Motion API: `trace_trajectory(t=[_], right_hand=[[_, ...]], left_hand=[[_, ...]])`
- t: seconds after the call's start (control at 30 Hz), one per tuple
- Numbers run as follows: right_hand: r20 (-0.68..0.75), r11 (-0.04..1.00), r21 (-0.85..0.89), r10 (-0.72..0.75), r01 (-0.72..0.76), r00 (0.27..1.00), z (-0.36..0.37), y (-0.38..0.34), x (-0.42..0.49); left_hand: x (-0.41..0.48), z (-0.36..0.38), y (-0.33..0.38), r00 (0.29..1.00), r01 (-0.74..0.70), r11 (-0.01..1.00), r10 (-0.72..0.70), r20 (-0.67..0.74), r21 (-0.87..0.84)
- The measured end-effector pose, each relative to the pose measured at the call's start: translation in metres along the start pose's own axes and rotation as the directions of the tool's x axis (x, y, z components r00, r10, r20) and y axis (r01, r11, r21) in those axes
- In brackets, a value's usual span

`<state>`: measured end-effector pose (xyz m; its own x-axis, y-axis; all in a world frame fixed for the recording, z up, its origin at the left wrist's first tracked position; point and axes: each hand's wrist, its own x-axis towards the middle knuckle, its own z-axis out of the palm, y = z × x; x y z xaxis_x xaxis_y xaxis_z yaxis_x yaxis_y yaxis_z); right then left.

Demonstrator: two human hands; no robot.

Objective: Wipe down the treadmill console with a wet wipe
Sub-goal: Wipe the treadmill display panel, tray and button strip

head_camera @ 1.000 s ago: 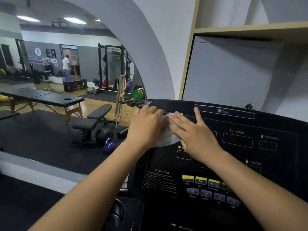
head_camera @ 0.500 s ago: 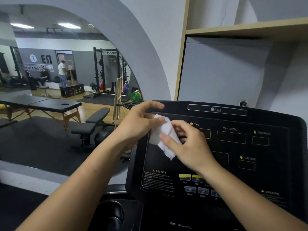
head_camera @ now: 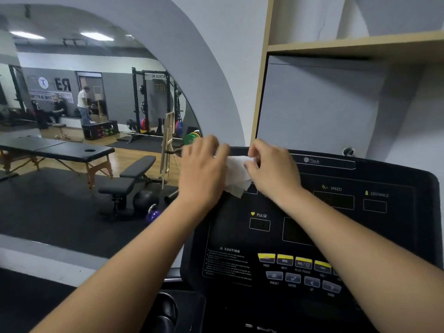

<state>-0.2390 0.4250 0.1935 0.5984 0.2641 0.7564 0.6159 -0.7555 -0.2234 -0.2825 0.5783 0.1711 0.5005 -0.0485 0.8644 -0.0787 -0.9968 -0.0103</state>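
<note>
Head view: two hands, left hand (head_camera: 203, 174) and right hand (head_camera: 272, 170), on one wet wipe (head_camera: 236, 175), one console (head_camera: 312, 236).

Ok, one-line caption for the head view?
Both hands, left and right, hold a white wet wipe at the treadmill console's upper left.

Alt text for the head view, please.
Two bare hands, left hand and right hand, hold a white wet wipe between them at the upper left corner of a black treadmill console. A wall mirror on the left reflects a gym.
</note>
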Motion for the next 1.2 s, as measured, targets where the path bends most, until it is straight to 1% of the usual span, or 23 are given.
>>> trace_trajectory(t=[0.03, 0.07, 0.1, 0.13, 0.17, 0.2, 0.27, 0.3, 0.37, 0.47, 0.53, 0.6, 0.67, 0.73, 0.8, 0.87, 0.93, 1.0, 1.07, 1.13, 1.2], right_hand=[[-0.037, 0.982, -0.171, -0.089, 0.082, 0.995, 0.004, 0.002, 0.000], [-0.079, 0.946, -0.287, -0.181, 0.151, 0.980, 0.006, 0.003, -0.003], [-0.108, 0.910, -0.352, -0.272, 0.219, 0.956, 0.007, 0.004, -0.008], [-0.102, 0.871, -0.390, -0.365, 0.300, 0.926, 0.008, 0.006, -0.016], [-0.046, 0.826, -0.416, -0.437, 0.381, 0.898, 0.012, 0.010, -0.026], [0.040, 0.789, -0.433, -0.465, 0.435, 0.884, 0.015, 0.014, -0.039], [0.240, 0.760, -0.458, -0.393, 0.461, 0.888, 0.020, 0.019, -0.069], [0.306, 0.759, -0.464, -0.348, 0.458, 0.886, 0.022, 0.020, -0.080], [0.365, 0.761, -0.467, -0.298, 0.450, 0.882, 0.025, 0.020, -0.086], [0.358, 0.765, -0.498, -0.247, 0.408, 0.900, 0.023, 0.010, -0.057], [0.345, 0.760, -0.538, -0.198, 0.366, 0.918, 0.022, 0.004, -0.031], [0.340, 0.764, -0.543, -0.179, 0.349, 0.923, 0.024, -0.001, -0.020], [0.356, 0.756, -0.526, -0.220, 0.390, 0.908, 0.028, -0.002, -0.033], [0.381, 0.761, -0.473, -0.278, 0.445, 0.882, 0.032, 0.000, -0.060], [0.405, 0.765, -0.436, -0.305, 0.475, 0.862, 0.032, 0.003, -0.076], [0.410, 0.748, -0.453, -0.309, 0.486, 0.858, 0.030, 0.003, -0.066], [0.408, 0.726, -0.505, -0.277, 0.467, 0.870, 0.027, -0.003, -0.043], [0.393, 0.719, -0.551, -0.226, 0.425, 0.891, 0.026, -0.010, -0.019], [0.375, 0.738, -0.550, -0.200, 0.391, 0.905, 0.028, -0.016, -0.003], [0.371, 0.752, -0.529, -0.211, 0.393, 0.904, 0.029, -0.019, -0.002], [0.378, 0.750, -0.500, -0.261, 0.433, 0.889, 0.035, -0.018, -0.013]], left_hand=[[-0.008, 0.007, 0.005, 0.992, -0.125, 0.992, 0.125, -0.008, 0.012], [-0.018, 0.014, 0.010, 0.977, -0.210, 0.977, 0.210, 0.024, -0.024], [-0.029, 0.020, 0.012, 0.968, -0.234, 0.969, 0.240, 0.076, -0.076], [-0.041, 0.026, 0.013, 0.964, -0.211, 0.970, 0.226, 0.142, -0.118], [-0.052, 0.031, 0.011, 0.958, -0.169, 0.976, 0.195, 0.210, -0.133], [-0.062, 0.033, 0.009, 0.950, -0.144, 0.981, 0.174, 0.260, -0.130], [-0.078, 0.032, 0.007, 0.931, -0.142, 0.981, 0.177, 0.319, -0.130], [-0.083, 0.032, 0.007, 0.923, -0.150, 0.980, 0.187, 0.338, -0.132], [-0.081, 0.031, 0.005, 0.917, -0.163, 0.978, 0.200, 0.346, -0.132], [-0.051, 0.027, -0.002, 0.916, -0.155, 0.975, 0.202, 0.347, -0.159], [-0.026, 0.029, -0.010, 0.918, -0.107, 0.979, 0.164, 0.360, -0.174], [-0.017, 0.032, -0.015, 0.926, -0.071, 0.978, 0.138, 0.352, -0.196], [-0.034, 0.033, -0.015, 0.927, -0.068, 0.975, 0.141, 0.347, -0.213], [-0.070, 0.028, -0.011, 0.916, -0.058, 0.972, 0.143, 0.375, -0.229], [-0.095, 0.025, -0.008, 0.905, -0.042, 0.972, 0.135, 0.404, -0.230], [-0.089, 0.028, -0.012, 0.910, -0.053, 0.974, 0.138, 0.390, -0.220], [-0.062, 0.031, -0.017, 0.927, -0.048, 0.977, 0.121, 0.355, -0.207], [-0.030, 0.030, -0.021, 0.935, 0.017, 0.968, 0.074, 0.346, -0.251], [-0.012, 0.030, -0.023, 0.933, 0.099, 0.942, 0.024, 0.358, -0.321], [-0.014, 0.029, -0.024, 0.938, 0.147, 0.917, -0.010, 0.347, -0.370], [-0.035, 0.029, -0.023, 0.947, 0.167, 0.903, -0.035, 0.321, -0.396]])
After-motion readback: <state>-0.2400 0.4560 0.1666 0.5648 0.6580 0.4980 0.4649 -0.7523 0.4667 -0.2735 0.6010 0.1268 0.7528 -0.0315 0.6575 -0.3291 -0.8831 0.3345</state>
